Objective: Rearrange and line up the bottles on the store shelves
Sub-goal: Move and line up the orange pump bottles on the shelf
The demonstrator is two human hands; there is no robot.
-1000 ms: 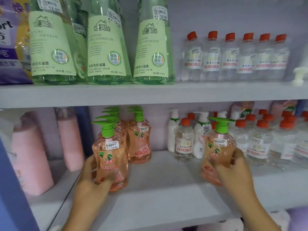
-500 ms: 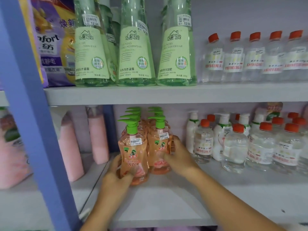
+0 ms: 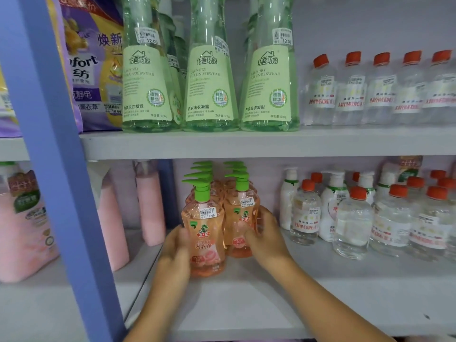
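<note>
Lower shelf (image 3: pixel 246 304), centre of frame: two files of peach pump bottles with green pumps, running front to back.

Left hand (image 3: pixel 176 245): fingers wrapped round the left flank of the front-left peach bottle (image 3: pixel 206 240). Bottle upright, base on the shelf, label facing out, spout pointing to frame left.

Right hand (image 3: pixel 265 239): fingers curled against the right side of the front-right peach bottle (image 3: pixel 240 218), thumb across its lower front. Also upright.

Key relation: the front-left bottle stands nearer the shelf edge than the front-right one, so the fronts are staggered; their sides appear to touch or nearly so, cannot tell which. Both bottles lie directly ahead of the hands, long axes vertical, each hand on the outer flank of its own bottle. Left hand is the nearer one for the bottle that sticks out.

Judgement: to square the front rank, either the left bottle goes back or the right one comes forward; a short slide along the shelf, no lift needed. Pump tops behind are close-packed, so pushing back could nudge the file.

Right of frame: clear bottles with red caps (image 3: pixel 352 223), apart from the hands. Upper shelf: green laundry bottles (image 3: pixel 209 82).
</note>
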